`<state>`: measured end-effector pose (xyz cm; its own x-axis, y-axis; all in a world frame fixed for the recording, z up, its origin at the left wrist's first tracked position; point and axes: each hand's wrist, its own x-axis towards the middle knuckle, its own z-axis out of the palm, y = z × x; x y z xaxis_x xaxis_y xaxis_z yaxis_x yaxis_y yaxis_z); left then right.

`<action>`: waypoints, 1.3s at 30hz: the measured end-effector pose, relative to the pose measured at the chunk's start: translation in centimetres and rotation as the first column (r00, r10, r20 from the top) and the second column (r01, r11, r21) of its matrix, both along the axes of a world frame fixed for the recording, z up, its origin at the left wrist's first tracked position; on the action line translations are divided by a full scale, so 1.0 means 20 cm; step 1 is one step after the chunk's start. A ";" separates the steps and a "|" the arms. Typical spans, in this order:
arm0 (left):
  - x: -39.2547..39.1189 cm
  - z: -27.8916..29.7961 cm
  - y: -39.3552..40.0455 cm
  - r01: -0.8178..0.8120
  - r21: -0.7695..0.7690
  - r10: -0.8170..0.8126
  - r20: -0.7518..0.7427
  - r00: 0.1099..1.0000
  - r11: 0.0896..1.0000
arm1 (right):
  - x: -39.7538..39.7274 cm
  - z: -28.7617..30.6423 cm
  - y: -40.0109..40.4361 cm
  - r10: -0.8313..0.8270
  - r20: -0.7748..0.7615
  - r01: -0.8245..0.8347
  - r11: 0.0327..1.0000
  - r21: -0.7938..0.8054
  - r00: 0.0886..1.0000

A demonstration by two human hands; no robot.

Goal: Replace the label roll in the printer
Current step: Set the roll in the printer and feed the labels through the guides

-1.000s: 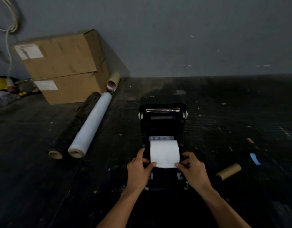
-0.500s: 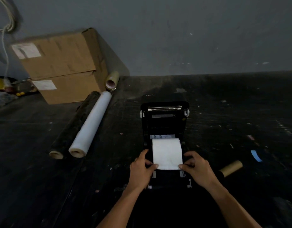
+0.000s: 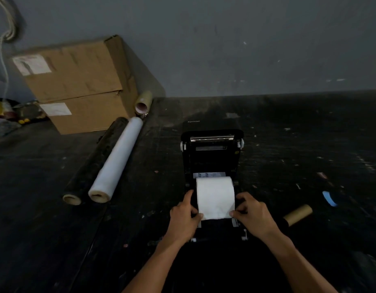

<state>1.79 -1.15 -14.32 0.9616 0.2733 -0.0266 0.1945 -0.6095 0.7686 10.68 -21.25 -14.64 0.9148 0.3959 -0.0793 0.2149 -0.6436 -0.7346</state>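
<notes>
A black label printer (image 3: 212, 153) sits on the dark table with its lid raised upright. A white label roll (image 3: 215, 195) lies in the open bay. Its loose end hangs forward over the front of the bay. My left hand (image 3: 184, 216) pinches the left corner of that loose end. My right hand (image 3: 253, 216) pinches the right corner. An empty brown cardboard core (image 3: 298, 214) lies on the table to the right of the printer.
Two stacked cardboard boxes (image 3: 77, 85) stand at the back left against the wall. A white film roll (image 3: 116, 161) and a dark roll (image 3: 94, 163) lie in front of them. A small tape roll (image 3: 143, 102) and a blue scrap (image 3: 329, 198) are nearby.
Both hands have drawn the loose end of the label roll a little further forward. The view has shifted slightly.
</notes>
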 end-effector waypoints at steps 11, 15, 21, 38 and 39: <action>0.06 0.04 0.05 -0.026 -0.093 0.014 -0.125 0.992 0.995 | 0.01 0.02 0.01 0.015 -0.021 -0.017 0.996 -0.082 1.000; 0.06 0.03 0.06 -0.004 -0.095 -0.008 -0.124 0.992 0.995 | 0.04 0.06 0.01 0.063 -0.054 -0.069 0.991 -0.116 0.997; 0.08 0.02 0.08 0.088 -0.020 -0.090 -0.172 0.981 0.996 | 0.01 0.03 0.02 -0.025 -0.019 0.024 0.998 -0.066 1.000; 0.11 0.07 0.09 0.088 -0.069 -0.102 -0.237 0.966 0.994 | 0.02 0.05 0.04 0.029 -0.036 -0.034 0.992 -0.120 0.999; 0.10 0.07 0.08 0.075 -0.086 -0.093 -0.228 0.969 0.993 | 0.03 0.05 0.04 0.031 -0.035 -0.035 0.991 -0.127 0.999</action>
<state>3.84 0.45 -12.94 0.9461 0.1805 -0.2688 0.3233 -0.5723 0.7536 11.29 -20.41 -13.57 0.8976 0.4103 -0.1610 0.2144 -0.7256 -0.6539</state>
